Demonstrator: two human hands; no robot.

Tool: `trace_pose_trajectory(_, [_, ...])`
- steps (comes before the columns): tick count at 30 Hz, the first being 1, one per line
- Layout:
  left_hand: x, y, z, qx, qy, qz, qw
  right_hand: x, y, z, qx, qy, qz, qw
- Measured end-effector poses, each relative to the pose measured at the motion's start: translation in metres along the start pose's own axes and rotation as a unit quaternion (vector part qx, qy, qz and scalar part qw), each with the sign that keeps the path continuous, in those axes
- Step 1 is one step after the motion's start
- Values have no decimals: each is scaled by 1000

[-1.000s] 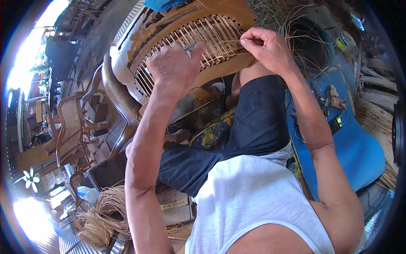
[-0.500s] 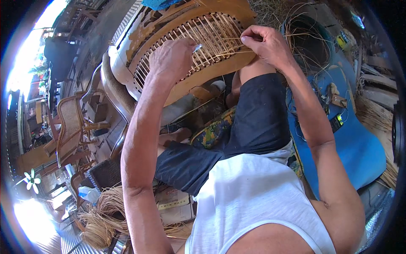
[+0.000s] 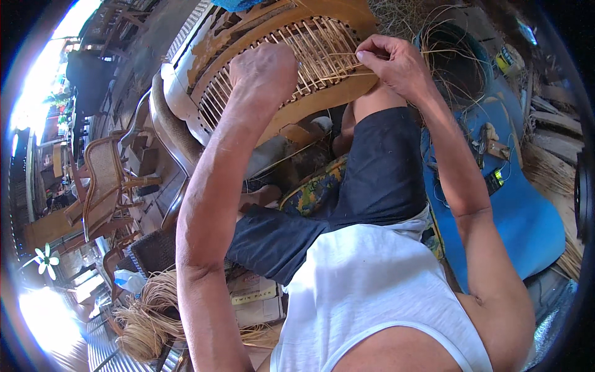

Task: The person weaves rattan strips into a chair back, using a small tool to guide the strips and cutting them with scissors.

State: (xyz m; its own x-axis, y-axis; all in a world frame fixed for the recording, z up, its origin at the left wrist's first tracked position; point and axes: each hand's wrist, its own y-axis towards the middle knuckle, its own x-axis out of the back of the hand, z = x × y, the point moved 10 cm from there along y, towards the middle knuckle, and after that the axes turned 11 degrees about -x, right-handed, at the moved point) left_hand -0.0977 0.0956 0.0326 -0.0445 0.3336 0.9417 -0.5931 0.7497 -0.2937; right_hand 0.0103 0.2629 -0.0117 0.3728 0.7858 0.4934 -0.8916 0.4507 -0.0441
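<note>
A curved wooden chair panel (image 3: 304, 111) lies across the far side of my lap, its opening strung with rows of pale cane strands (image 3: 319, 46). Over the middle of these strands my left hand (image 3: 265, 69) is closed in a fist, knuckles up; its fingertips are hidden, so what it holds cannot be made out. At the panel's right end my right hand (image 3: 396, 65) pinches a thin cane strand (image 3: 338, 54) between thumb and forefinger. That strand runs leftward over the woven rows.
To the right stand a dark tub (image 3: 458, 68) with loose cane ends and a blue mat (image 3: 520, 217) with small tools on it. Coiled cane (image 3: 158, 304) lies at the lower left, near a cane-backed chair (image 3: 102, 177). A blue cloth (image 3: 235, 5) hangs at the top.
My left hand has moved slightly right and up over the strands and turned more knuckles-up, and the shiny tip beside it is no longer seen. The right hand has barely shifted.
</note>
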Motion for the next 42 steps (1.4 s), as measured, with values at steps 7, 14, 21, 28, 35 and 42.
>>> trace_pose_trajectory(7, [-32, -21, -17, 7, -136, -49, 989, 5, -14, 12, 51, 5, -28, 998])
trace_pose_trajectory(14, [-41, -48, -22, 54, -228, -156, 960, -1, -12, 10, 54, 9, -18, 998])
trace_pose_trajectory(21, [-48, -37, -6, 21, -236, -171, 956, -22, -12, 24, 60, -23, 2, 998])
trace_pose_trajectory(28, [-62, -33, -2, 49, -310, -146, 938, -36, -10, 27, 82, -76, -29, 993])
trace_pose_trajectory(35, [-58, -41, -6, 61, -266, -171, 947, -46, -12, 36, 77, -139, -29, 987])
trace_pose_trajectory(42, [-60, -42, -7, 46, -280, -212, 935, -59, -13, 38, 105, -168, -42, 979])
